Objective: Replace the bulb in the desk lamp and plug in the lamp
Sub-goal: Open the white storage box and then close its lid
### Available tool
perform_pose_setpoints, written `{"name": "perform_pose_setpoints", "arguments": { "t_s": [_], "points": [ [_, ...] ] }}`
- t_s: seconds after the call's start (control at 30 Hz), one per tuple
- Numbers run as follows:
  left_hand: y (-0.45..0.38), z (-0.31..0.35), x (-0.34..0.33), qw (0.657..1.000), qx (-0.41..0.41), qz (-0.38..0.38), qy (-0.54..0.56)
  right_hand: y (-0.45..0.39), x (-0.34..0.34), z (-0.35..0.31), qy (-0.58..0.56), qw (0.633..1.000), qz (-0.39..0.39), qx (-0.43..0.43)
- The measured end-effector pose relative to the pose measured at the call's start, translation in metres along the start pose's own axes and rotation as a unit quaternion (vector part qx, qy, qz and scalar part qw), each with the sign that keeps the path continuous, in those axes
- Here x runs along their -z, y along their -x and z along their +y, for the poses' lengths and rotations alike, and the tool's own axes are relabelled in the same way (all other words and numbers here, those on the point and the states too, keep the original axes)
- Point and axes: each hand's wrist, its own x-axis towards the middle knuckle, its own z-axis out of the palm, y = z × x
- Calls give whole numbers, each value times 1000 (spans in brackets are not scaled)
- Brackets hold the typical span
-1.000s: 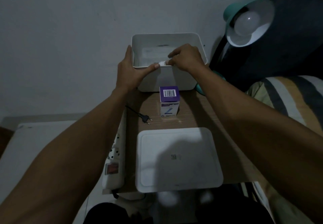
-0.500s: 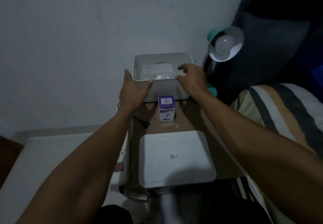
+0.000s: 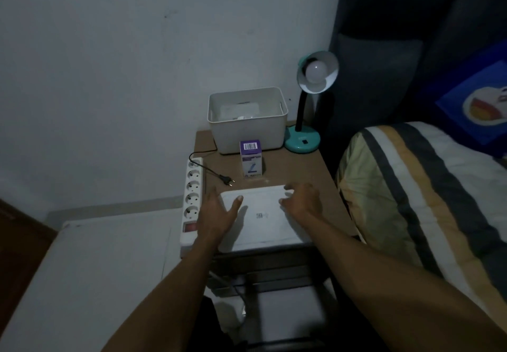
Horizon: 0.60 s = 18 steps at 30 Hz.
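A teal desk lamp (image 3: 302,139) stands at the back right of the small brown table (image 3: 296,167), with a white bulb (image 3: 315,70) in its shade. Its black plug (image 3: 227,180) lies loose on the table beside the white power strip (image 3: 192,198). A purple bulb box (image 3: 250,158) stands in front of the white bin (image 3: 248,129), which holds a bulb (image 3: 241,117). The white lid (image 3: 263,218) lies flat at the table's front. My left hand (image 3: 219,213) is at the lid's left edge, fingers apart. My right hand (image 3: 301,199) rests at its right edge, fingers spread.
A bed with a striped blanket (image 3: 411,187) lies right of the table. A white surface (image 3: 96,269) lies lower left, below the power strip. The wall is close behind the bin.
Both hands left the bin's rim and came back to the lid at the table's front. The bulb they held over the bin now lies inside it. The camera pulled back.
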Motion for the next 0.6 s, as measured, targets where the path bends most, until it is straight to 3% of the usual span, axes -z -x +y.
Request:
{"name": "perform_pose_setpoints", "arguments": {
  "t_s": [0.2, 0.33, 0.6],
  "points": [
    [33, -12, -11, 1000, 10, -22, -14, 33, -11, 37, 93, 995, -19, -37],
    [39, -8, -16, 995, 53, -62, -55, 42, -12, 42, 55, 997, -21, -48],
    [53, -2, -19, 993, 96, -41, -59, 46, 0, 48, -13, 997, -36, -65]
  ]
}}
